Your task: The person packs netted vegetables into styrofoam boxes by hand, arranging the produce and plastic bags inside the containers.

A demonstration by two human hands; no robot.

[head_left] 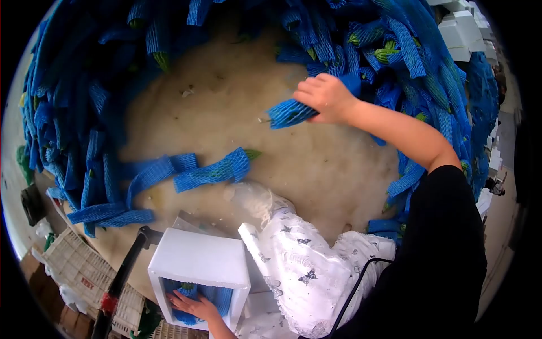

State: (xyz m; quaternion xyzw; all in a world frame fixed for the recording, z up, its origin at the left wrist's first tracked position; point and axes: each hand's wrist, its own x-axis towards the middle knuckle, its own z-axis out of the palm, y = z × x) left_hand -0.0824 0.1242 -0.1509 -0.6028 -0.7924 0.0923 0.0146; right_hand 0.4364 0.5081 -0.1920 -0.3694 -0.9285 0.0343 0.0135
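Observation:
My right hand (330, 99) is closed around a long green vegetable in a blue foam net sleeve (289, 113), lifted over the wide beige surface (226, 107). Its stem end points left; I cannot make out its exact kind. At the bottom, my left hand (193, 305) reaches into a white foam box (197, 257), with fingers stretched over blue-sleeved vegetables (221, 299) inside. Between the two hands, another sleeved vegetable (214, 169) lies on the surface with its green tip showing. A flattened blue net sleeve (152, 176) lies at its left.
Heaps of blue-sleeved vegetables ring the surface, at left (90, 147) and right (395, 62). A white butterfly-print cloth (307, 271) covers the near edge. A dark metal bar (121, 277) stands left of the box, near pale plastic crates (84, 271). White foam boxes (463, 34) stand far right.

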